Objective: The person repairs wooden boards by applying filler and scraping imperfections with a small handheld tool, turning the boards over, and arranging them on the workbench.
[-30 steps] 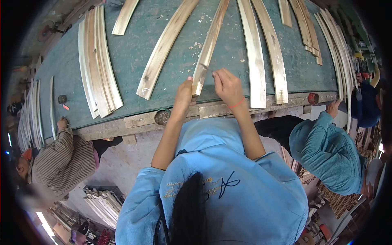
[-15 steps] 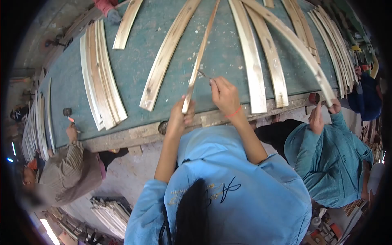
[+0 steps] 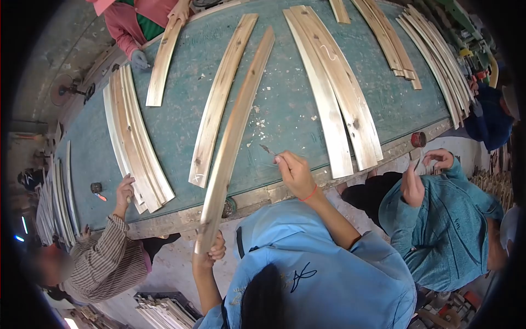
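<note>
My left hand grips the near end of a long, slightly curved wooden slat. The slat slants away from me over the table, its near end past the edge and its flat face showing. Between the fingers of my right hand is a small putty knife, its thin blade pointing away to the left above the tabletop, apart from the slat. Left of my slat lies another slat with a white mark. To the right, a pale slat overlaps a marked slat.
The green table carries wood crumbs and stacked slats on the left, more slats on the right. A red tin and a round tin sit at the near edge. Co-workers stand left, right and across.
My left hand has drawn the slat towards me and left, turning its broad face up. My right hand has shifted slightly. The right co-worker's hands have let go of a slat.
</note>
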Available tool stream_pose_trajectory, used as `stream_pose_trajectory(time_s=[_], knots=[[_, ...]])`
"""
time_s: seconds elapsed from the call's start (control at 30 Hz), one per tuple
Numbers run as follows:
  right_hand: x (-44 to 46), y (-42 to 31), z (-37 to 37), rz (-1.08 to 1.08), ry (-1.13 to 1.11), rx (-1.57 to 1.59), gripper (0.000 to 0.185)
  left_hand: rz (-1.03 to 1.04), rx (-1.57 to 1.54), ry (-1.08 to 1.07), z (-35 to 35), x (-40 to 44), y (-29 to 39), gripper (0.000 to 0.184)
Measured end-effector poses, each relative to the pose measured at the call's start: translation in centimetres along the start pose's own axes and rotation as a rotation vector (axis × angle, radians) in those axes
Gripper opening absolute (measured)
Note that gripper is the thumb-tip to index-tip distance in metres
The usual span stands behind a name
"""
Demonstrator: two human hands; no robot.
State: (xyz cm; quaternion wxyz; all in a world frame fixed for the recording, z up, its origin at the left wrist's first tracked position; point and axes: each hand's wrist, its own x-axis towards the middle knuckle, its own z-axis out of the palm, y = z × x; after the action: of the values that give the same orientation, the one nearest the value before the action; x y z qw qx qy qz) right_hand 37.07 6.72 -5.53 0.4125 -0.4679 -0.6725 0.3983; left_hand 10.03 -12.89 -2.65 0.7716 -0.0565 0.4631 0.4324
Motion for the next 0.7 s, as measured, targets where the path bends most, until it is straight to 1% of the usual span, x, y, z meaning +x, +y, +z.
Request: stream_pose_trajectory(time_s=[0.03, 0.07, 0.13, 0.17, 0.3, 0.37, 0.4, 0.47, 0.5, 0.57, 0.6, 0.67, 0.7], knots=[[0.1, 0.1, 0.3, -0.01, -0.01, 0.007, 0.012, -0.03, -0.108, -0.122, -1.0, -0.1, -0.5, 0.056], [0.1, 0.1, 0.6, -0.019, -0.019, 0.016, 0.012, -0.029, -0.108, -0.112, -1.8, -0.2, -1.1, 0.056], [0.3, 0.2, 0.8, -0.009, -0.022, 0.029, 0.011, -0.192, -0.41, -0.3, -2.7, -0.3, -2.2, 0.06], [0.5, 0.3, 0.9, -0.003, -0.02, 0.033, 0.011, -0.197, -0.449, -0.339, -2.6, -0.4, -2.6, 0.06], [1.1, 0.7, 0.8, 0.004, -0.022, 0.033, 0.012, -0.219, -0.477, -0.321, -2.7, -0.7, -3.8, 0.06], [1.2, 0.9, 0.8, 0.003, -0.002, 0.038, 0.013, -0.123, -0.372, -0.185, -2.5, -1.1, -3.8, 0.059], [1.3, 0.9, 0.7, 0.004, -0.002, 0.036, 0.013, -0.125, -0.372, -0.186, -2.5, -1.1, -3.7, 0.059], [1.4, 0.9, 0.6, 0.084, 0.07, 0.036, 0.014, -0.016, -0.138, -0.068, -2.6, -1.2, -3.6, 0.06], [1.5, 1.2, 0.6, 0.088, 0.07, 0.035, 0.014, -0.019, -0.139, -0.067, -2.5, -1.4, -3.6, 0.06], [1.7, 1.8, 0.5, 0.037, 0.151, 0.041, 0.017, 0.055, 0.044, 0.043, -1.9, -1.8, -3.5, 0.056], [1.7, 1.8, 0.3, 0.039, 0.152, 0.039, 0.017, 0.053, 0.044, 0.043, -1.3, -1.9, -3.6, 0.056], [1.8, 1.5, -0.2, 0.13, 0.203, 0.072, 0.021, 0.282, 0.542, 0.557, 0.2, -1.8, -3.7, 0.046], [1.8, 1.8, -0.3, 0.132, 0.205, 0.07, 0.021, 0.598, 0.831, 0.502, -0.8, -1.3, -3.9, 0.039]])
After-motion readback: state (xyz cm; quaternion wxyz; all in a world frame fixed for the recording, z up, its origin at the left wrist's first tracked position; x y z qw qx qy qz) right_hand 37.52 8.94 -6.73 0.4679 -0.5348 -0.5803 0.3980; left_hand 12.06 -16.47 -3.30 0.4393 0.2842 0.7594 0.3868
